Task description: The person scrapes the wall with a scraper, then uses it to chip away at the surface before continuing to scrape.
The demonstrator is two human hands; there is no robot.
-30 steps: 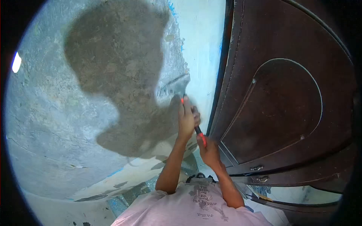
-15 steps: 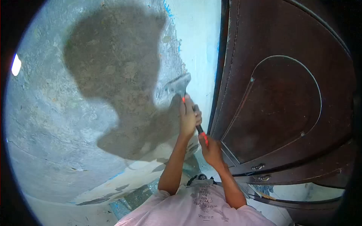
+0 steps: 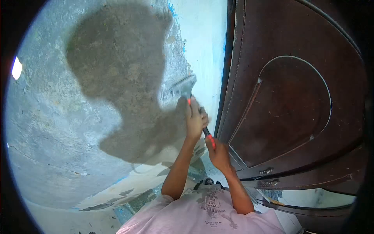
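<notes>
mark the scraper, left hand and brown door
metal scraper with red handle (image 3: 183, 88), head view, on the blade
left hand (image 3: 193, 119), head view, back of hand
dark brown door (image 3: 296, 97), head view, arched middle panel

Rough grey wall (image 3: 78, 117), dark wooden door (image 3: 292, 97)

door (image 3: 296, 97): dark brown, arched panel | latches (image 3: 267, 171): lower edge

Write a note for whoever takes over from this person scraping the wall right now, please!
The left grip is shut on the scraper, high on its handle; the right grip is shut on the handle's end. Blade against the wall beside the dark door. Done: most of the wall shows bare, mottled grey. Left: pale paint by the door and below.
</notes>
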